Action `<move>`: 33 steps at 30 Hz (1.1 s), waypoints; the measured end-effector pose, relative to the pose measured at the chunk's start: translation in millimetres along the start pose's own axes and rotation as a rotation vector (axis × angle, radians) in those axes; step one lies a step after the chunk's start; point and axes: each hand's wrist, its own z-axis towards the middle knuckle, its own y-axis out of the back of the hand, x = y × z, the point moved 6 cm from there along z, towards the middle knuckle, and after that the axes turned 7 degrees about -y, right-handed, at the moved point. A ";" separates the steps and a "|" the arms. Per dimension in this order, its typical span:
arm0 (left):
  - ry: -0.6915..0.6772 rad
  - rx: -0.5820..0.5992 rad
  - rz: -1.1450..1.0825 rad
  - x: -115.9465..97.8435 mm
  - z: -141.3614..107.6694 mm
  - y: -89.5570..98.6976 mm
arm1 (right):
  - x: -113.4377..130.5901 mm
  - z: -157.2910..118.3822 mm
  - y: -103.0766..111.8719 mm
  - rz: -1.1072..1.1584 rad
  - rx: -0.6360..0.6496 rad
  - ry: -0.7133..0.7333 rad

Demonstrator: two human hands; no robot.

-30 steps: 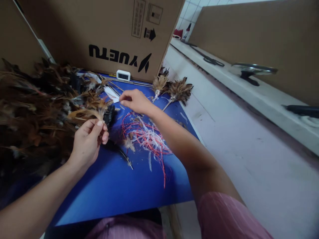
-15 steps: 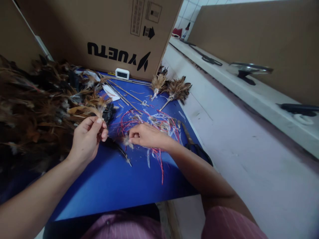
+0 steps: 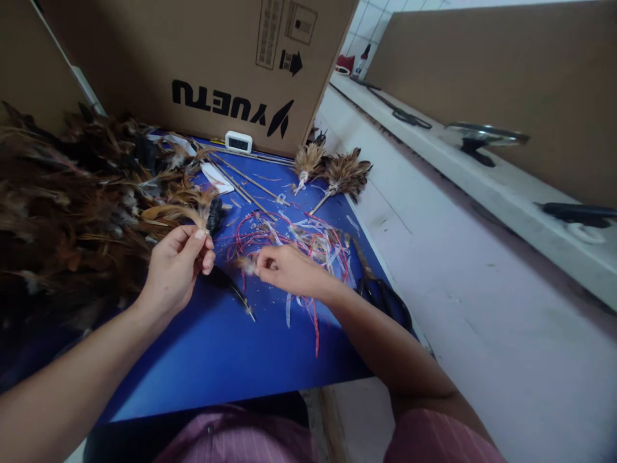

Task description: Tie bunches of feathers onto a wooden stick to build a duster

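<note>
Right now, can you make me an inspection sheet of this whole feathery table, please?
Surface: blue tabletop, scattered with scraps.
Job's things: tan feathers; big feather pile, left; bound feather bunches, far right.
Clutter: tangled pink and clear strips; scissors near the right edge; small white display at the back.
Hands: left hand pinches the tan feathers; right hand has fingertips at a fluffy tuft, grip unclear.
Cables: nothing seen.
Surroundings: cardboard box behind; ledge holding objects, right.

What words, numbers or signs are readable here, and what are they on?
"YUETU": upside down on the cardboard box.
Black arrow: same box, pointing right.
Box's printed panels: too small to read.
White digital device's screen: unreadable.
Bottle: any label too small.
</note>
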 end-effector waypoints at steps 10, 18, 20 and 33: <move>0.132 0.112 0.026 10.0 -8.9 -10.9 | -12.9 -14.6 16.3 0.825 -0.119 -0.084; 0.292 0.373 0.069 25.4 -25.8 -26.5 | -13.4 -12.2 -0.4 0.912 -0.193 0.003; 0.325 0.408 0.059 27.4 -29.6 -28.9 | -14.5 -12.1 -2.4 0.903 -0.219 -0.003; 0.442 0.490 0.043 36.0 -39.9 -32.2 | -9.2 -17.2 -7.2 0.868 -0.219 0.059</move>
